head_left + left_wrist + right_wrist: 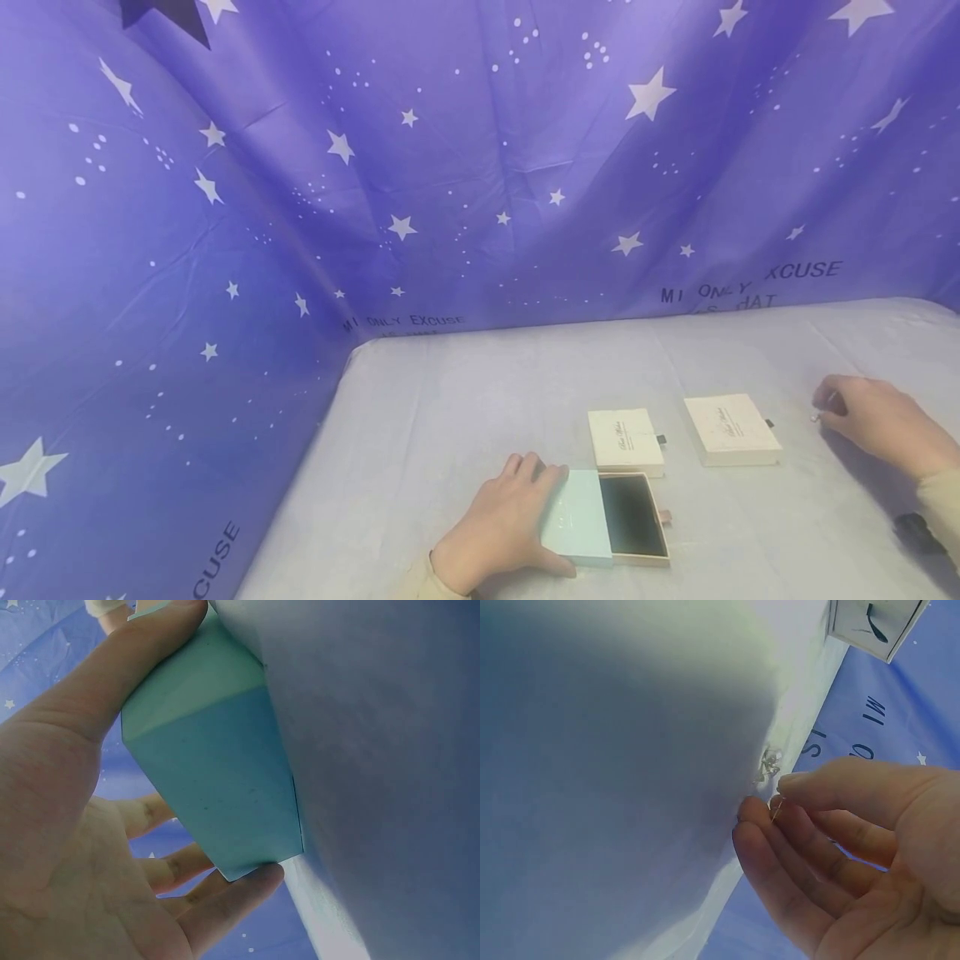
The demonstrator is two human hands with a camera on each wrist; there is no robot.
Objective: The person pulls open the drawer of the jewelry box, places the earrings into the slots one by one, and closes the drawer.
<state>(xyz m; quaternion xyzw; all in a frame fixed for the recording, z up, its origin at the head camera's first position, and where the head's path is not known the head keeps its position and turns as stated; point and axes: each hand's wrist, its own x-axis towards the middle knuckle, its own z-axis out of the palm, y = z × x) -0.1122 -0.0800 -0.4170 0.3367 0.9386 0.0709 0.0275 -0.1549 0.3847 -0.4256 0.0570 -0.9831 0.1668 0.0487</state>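
My left hand (498, 525) grips a mint-green drawer box (576, 517) by its near and far sides, thumb toward me. Its drawer (636, 517), dark-lined with a pinkish pull tab, is slid partway out to the right. In the left wrist view the thumb and a finger hold opposite sides of the green sleeve (217, 772). Off to the right, just over the table, my right hand (873, 417) pinches a small sparkling silvery piece of jewellery (768, 762) between thumb and fingertips. Its thin metal part runs between the fingers; I cannot tell its exact kind.
Two cream boxes with dark script and black pull tabs lie on the grey-white tablecloth (450, 400): one box (626, 440) right behind the green one, another box (733, 429) nearer my right hand. A purple star-printed curtain (480, 167) surrounds the table at the back and left.
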